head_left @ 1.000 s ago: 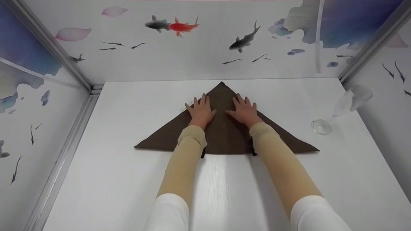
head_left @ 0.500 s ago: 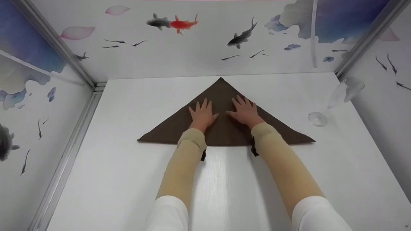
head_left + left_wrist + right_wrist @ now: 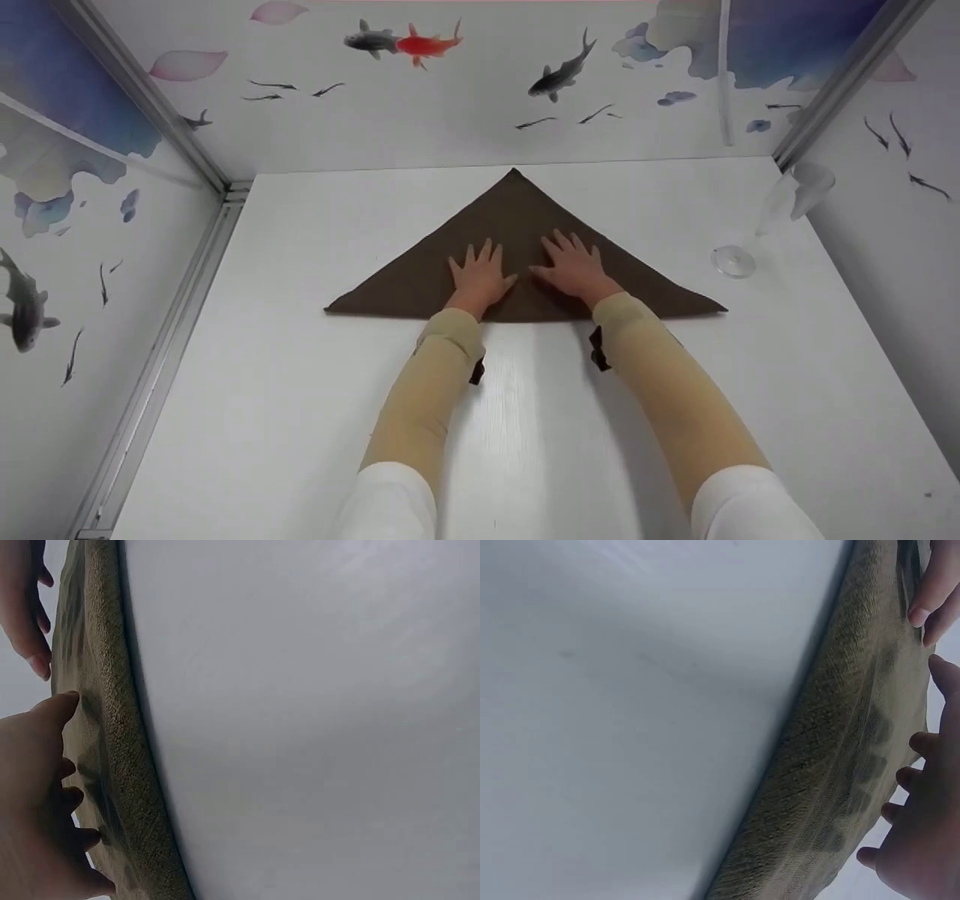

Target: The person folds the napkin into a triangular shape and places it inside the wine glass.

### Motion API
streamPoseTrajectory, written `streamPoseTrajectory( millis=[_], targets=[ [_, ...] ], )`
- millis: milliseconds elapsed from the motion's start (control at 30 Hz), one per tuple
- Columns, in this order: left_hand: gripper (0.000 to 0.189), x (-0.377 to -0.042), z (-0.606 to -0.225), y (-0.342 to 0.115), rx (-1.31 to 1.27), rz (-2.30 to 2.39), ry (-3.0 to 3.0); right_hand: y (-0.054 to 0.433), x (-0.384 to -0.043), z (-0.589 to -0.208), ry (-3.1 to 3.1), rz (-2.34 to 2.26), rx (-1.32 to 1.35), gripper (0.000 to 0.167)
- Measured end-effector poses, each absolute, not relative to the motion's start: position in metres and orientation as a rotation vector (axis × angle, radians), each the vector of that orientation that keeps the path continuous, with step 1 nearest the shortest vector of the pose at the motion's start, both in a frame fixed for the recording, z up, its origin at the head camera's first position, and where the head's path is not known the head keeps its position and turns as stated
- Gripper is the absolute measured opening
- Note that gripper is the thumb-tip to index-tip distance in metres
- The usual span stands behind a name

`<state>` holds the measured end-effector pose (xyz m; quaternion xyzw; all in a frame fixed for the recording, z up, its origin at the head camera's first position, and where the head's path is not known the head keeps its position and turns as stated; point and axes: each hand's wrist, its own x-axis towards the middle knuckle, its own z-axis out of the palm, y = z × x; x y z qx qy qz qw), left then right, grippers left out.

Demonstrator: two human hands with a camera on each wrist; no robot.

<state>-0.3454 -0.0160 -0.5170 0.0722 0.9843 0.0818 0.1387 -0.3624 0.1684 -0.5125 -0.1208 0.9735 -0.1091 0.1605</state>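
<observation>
Now, in the head view, the left hand (image 3: 480,279) and the right hand (image 3: 576,268) are closer to the long near edge of the brown cloth (image 3: 517,210) than 1 second ago, so its flattening is perhaps almost complete. The cloth lies as 1 triangle on the white table (image 3: 300,420), its tip near the far edge. In the left wrist view, the left hand has fingers spread, gripping nothing. In the right wrist view, the right hand is likewise spread; shadows beside the fingertips suggest a small gap above the cloth.

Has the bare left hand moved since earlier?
Yes: the bare left hand drew back across the brown triangular cloth, away from the white tabletop's far edge.
</observation>
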Motion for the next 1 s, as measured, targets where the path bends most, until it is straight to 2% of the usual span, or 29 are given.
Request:
streamPoseTrajectory(
  millis=[633, 1000],
  targets=[
    [0.071, -0.297, -0.512, -0.03, 0.28, 0.206, 2.855, 0.172, -0.316, -0.515, 2.753, -0.204, -0.452, 0.076],
    [0.072, -0.277, -0.523, -0.025, 0.16, 0.345, 2.843, 0.172, -0.297, -0.523, 2.721, -0.251, -0.399, 0.079]
  ],
)
